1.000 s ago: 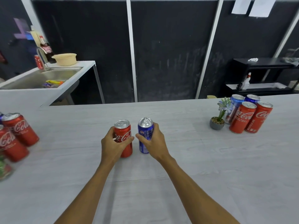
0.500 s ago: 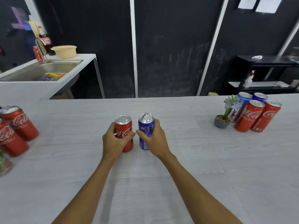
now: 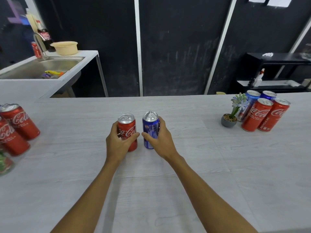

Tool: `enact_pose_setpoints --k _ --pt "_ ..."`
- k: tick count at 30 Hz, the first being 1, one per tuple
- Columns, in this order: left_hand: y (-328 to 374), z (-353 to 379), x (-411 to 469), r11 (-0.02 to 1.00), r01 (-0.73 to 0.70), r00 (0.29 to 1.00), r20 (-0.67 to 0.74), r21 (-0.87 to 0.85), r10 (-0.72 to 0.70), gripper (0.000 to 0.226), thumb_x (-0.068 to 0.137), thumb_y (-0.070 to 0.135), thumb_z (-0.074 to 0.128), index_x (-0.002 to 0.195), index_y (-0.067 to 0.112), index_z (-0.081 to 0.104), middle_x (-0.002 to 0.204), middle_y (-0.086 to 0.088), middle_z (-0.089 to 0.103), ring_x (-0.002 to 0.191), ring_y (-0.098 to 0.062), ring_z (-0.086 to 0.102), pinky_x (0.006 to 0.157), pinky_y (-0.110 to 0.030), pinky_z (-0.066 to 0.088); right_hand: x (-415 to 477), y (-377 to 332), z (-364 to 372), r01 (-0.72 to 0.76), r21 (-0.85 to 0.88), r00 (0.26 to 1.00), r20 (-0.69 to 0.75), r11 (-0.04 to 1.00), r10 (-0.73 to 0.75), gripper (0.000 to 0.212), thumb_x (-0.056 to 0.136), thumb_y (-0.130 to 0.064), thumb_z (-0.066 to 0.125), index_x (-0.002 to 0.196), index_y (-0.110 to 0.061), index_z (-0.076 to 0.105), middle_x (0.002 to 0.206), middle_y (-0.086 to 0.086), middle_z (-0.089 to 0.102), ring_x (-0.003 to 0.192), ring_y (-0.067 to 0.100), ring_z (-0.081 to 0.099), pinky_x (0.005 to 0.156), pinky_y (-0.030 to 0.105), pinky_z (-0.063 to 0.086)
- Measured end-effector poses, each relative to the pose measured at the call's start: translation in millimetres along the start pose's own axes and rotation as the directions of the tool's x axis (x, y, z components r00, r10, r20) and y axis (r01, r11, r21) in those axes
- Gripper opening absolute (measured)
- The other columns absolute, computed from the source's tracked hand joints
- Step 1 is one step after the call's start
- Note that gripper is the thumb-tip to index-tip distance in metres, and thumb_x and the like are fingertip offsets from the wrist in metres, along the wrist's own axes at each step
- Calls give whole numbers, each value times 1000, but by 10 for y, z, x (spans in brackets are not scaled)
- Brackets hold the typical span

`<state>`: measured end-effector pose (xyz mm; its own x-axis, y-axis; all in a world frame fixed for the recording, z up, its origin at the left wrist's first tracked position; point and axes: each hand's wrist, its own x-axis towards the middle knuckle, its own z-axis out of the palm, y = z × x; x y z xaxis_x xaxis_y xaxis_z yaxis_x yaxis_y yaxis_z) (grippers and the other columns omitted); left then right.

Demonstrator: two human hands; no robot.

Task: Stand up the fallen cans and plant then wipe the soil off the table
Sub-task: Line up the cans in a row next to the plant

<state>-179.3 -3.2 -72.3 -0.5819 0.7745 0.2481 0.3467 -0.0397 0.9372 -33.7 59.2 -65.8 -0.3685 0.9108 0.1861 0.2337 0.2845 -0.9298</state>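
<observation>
A long pale table (image 3: 218, 165) fills the lower view, with a dark wall behind it. Past its far left corner stands a white counter with a steel sink (image 3: 50, 64), and a cream bowl (image 3: 64, 47) sits by the sink's rim. A black shelf (image 3: 277, 59) stands at the far right.

Two bare forearms reach from the near edge to the middle of the table. The left hand (image 3: 118, 143) is wrapped round a red can (image 3: 128, 128), fingers and thumb curled about its side. The right hand (image 3: 161, 140) holds a blue can (image 3: 150, 126) the same way. Both cans stand upright on the table, just beside each other with a narrow gap between them.

On the right, four upright cans are bunched together, a red pair (image 3: 256, 115) in front and a blue pair (image 3: 251, 96) behind. Just to their left a small plant (image 3: 229, 119) stands upright in a grey pot, its pale flowers against the nearest blue can.

At the left edge stand two more cans (image 3: 18, 121), both red. Below them is something green, too blurred to make out.
</observation>
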Motion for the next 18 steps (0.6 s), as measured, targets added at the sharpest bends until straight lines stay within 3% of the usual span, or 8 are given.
enact_pose_setpoints --k 6,10,14,18 --pt "-50 -24 -186 998 -10 1000 -23 58 11 81 77 30 80 145 21 37 143 1 49 128 -15 46 97 -22 39 -169 82 -58 19 -96 1000 23 995 -17 81 87 -38 65 149 -29 14 149 -7 33 132 8 36 96 22 41" --pt "-124 -60 -412 986 -43 997 -61 164 53 83 79 29 78 147 25 32 150 3 39 136 -13 37 107 -31 34 -333 170 -110 77 -244 996 58 967 -65 82 88 -46 60 151 -29 10 154 -8 27 137 7 29 106 26 35" --pt "-167 -83 -645 942 -128 982 -95 309 165 73 82 27 75 143 20 38 146 -1 42 133 -14 39 105 -30 36 -494 229 -162 158 -362 987 81 919 -138 77 92 -45 56 151 -23 12 156 -6 24 141 8 24 112 25 25" --pt "-174 -41 -822 874 -226 969 8 430 247 61 86 27 69 141 18 43 144 -2 44 131 -17 42 105 -40 41 -608 256 -225 177 -512 983 129 841 -128 72 94 -48 49 152 -24 14 160 -2 15 145 14 15 117 34 21"
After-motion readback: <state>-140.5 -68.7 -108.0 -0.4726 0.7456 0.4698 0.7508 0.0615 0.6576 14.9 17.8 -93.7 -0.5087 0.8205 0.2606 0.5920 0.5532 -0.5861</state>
